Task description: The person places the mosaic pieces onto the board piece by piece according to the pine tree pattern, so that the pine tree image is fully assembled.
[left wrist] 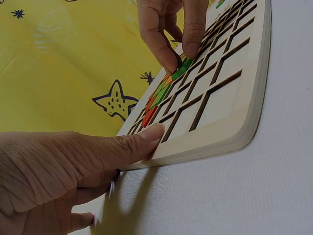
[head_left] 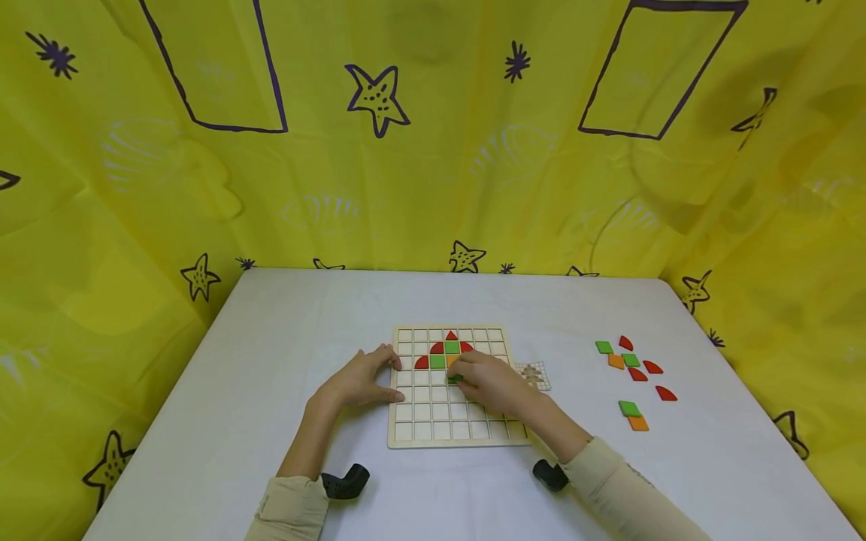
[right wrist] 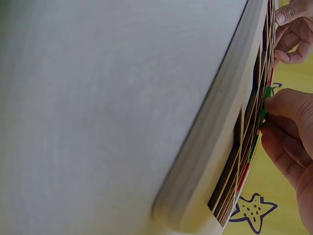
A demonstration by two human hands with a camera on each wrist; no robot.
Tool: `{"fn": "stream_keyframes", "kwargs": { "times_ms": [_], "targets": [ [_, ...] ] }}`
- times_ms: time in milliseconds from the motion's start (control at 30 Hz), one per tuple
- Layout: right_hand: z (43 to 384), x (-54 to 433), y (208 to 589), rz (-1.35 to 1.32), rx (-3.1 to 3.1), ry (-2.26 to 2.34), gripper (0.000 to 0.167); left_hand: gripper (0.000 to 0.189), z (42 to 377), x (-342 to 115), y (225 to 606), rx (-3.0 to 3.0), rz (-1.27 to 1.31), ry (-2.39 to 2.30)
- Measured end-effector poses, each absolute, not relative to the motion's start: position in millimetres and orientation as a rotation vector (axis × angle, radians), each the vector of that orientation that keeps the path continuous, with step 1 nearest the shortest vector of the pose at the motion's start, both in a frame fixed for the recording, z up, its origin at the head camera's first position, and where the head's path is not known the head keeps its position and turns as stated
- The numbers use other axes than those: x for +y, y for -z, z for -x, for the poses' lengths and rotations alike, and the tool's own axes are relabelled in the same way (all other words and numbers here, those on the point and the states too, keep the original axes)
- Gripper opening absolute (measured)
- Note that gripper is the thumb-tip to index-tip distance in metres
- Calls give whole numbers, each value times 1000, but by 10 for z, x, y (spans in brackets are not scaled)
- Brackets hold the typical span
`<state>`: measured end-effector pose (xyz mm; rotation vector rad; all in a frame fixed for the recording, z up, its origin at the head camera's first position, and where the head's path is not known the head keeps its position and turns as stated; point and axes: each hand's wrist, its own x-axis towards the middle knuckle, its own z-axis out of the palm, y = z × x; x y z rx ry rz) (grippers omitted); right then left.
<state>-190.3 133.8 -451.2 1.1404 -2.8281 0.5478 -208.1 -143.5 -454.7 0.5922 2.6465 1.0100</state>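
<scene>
White tabletop [head_left: 284, 323], your left hand [head_left: 361, 379] spread against a gridded board [head_left: 440, 412], your right hand [head_left: 494, 382] pinching a green tile [left wrist: 182, 69]

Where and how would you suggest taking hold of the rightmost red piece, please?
I'd pinch the rightmost red piece by opposite edges between thumb and fingertips, from above, probably with the right hand once its green piece is down. It lies flat and looks thin, so the edges offer the likeliest hold, and it sits apart from the other pieces.
</scene>
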Motion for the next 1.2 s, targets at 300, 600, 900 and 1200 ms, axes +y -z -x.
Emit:
{"fn": "stream_keyframes", "kwargs": {
  "times_ms": [300,600,900,1200],
  "targets": [
    [1893,1333,4530,-1161,-2801,-543,16,42,2074,-1448,4564,2649,-596,-1008],
    [1903,1320,4556,-1168,-2758,-457,15,42,2074,-1471,4576,2649,-594,-999],
    [1872,1305,4513,-1172,-2810,-468,15,42,2075,-1468,4585,2645,-616,-1011],
    [1840,1422,4525,-1148,-2751,-524,12,42,2086,-1450,4571,2644,-608,-1011]
  ]
}}
